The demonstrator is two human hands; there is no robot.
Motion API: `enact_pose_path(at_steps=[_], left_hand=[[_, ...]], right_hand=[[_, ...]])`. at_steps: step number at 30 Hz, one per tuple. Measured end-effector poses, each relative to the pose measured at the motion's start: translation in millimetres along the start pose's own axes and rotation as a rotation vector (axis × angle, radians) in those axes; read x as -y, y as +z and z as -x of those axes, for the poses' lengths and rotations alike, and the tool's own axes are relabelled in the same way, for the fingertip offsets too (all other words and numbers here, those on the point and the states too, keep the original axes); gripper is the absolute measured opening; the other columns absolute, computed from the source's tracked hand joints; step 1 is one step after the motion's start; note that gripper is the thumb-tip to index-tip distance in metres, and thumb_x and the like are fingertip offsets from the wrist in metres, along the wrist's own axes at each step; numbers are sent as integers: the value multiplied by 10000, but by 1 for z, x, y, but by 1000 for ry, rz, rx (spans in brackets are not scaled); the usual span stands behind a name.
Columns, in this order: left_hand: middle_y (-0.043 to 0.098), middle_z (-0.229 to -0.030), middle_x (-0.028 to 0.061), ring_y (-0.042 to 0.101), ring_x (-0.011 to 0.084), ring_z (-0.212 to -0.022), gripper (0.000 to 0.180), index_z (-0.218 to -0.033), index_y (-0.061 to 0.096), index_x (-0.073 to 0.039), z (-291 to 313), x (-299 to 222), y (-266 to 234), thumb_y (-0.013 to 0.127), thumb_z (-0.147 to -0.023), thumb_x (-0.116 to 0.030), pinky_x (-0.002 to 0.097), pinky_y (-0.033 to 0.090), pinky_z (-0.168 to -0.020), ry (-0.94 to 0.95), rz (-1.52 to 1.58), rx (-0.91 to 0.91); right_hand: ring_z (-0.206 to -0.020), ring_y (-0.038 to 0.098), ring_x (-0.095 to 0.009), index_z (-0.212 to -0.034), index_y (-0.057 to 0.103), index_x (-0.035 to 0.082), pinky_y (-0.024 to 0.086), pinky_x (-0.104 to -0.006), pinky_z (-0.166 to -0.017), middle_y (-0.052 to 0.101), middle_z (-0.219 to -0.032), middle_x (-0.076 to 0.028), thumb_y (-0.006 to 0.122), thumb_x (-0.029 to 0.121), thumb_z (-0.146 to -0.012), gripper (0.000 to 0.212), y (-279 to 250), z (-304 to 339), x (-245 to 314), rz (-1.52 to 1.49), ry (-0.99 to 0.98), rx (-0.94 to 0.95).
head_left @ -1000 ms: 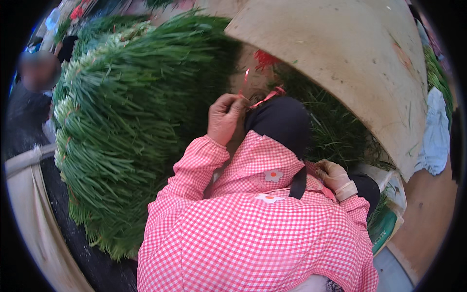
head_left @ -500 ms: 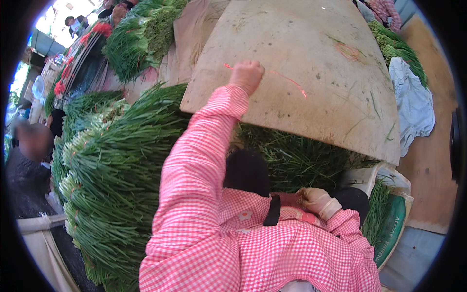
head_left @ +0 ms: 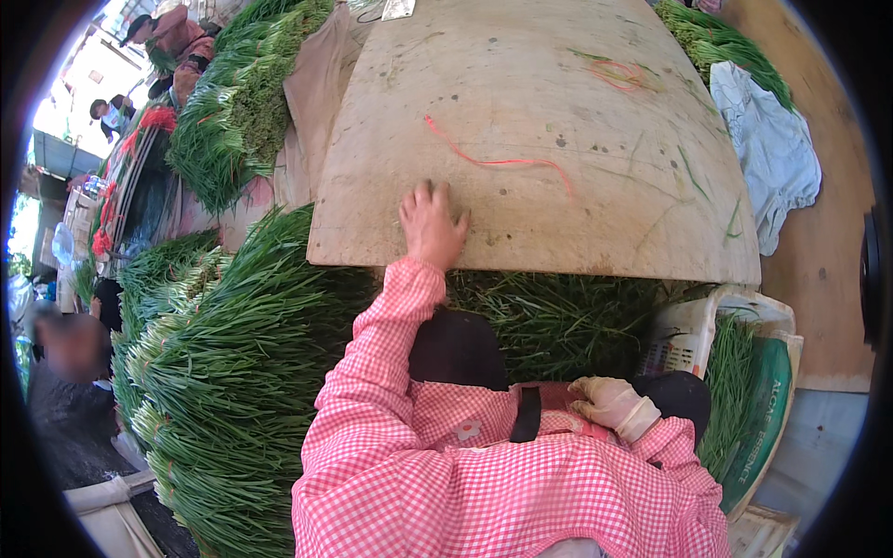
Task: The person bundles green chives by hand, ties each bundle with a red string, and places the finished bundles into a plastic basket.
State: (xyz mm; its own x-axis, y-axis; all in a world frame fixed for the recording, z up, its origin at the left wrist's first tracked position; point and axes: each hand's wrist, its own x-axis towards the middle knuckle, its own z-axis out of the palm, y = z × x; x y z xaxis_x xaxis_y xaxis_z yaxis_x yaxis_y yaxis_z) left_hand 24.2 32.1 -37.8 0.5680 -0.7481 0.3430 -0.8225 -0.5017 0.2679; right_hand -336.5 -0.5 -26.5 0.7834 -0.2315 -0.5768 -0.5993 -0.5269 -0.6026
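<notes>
My left hand [head_left: 433, 226] rests bare on the near edge of a wooden board [head_left: 502, 84], fingers spread and holding nothing. Beyond it, a loose red string [head_left: 507, 163] curves across the board, apart from my fingertips. My right hand [head_left: 616, 405], in a pale glove, lies at my lap against the pink checked apron [head_left: 577, 493]. Its fingers are loosely bent, with thumb and fingertips apart, and nothing shows between them. Loose green leaves [head_left: 567, 321] lie in the shadow under the board's near edge.
Stacked bundles of long green leafy stalks [head_left: 233, 372] rise on my left, with more [head_left: 242, 102] at far left. A white crate [head_left: 674, 339] and green-sided box [head_left: 765, 428] stand right. Pale cloth [head_left: 767, 149] hangs beside the board. A person [head_left: 70, 391] is at left.
My left hand has let go of the red string, which now lies on the board. The hand has opened and come nearer to me. My right hand stays at my lap.
</notes>
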Motion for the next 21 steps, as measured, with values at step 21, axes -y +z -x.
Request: enact_pose_path(at_steps=[21], left_hand=[[624,-912,149,611,307,-824,379,-1097,555,-42,82,-135,-16,635,-728,-75,363,488,-722,542,363,883]], right_hand=[[-915,605,-267,-1011,603,66,478,-362,-796,610,-1047,-127,499,349,-891,325,-23,101,-25,-344,-414,-681]])
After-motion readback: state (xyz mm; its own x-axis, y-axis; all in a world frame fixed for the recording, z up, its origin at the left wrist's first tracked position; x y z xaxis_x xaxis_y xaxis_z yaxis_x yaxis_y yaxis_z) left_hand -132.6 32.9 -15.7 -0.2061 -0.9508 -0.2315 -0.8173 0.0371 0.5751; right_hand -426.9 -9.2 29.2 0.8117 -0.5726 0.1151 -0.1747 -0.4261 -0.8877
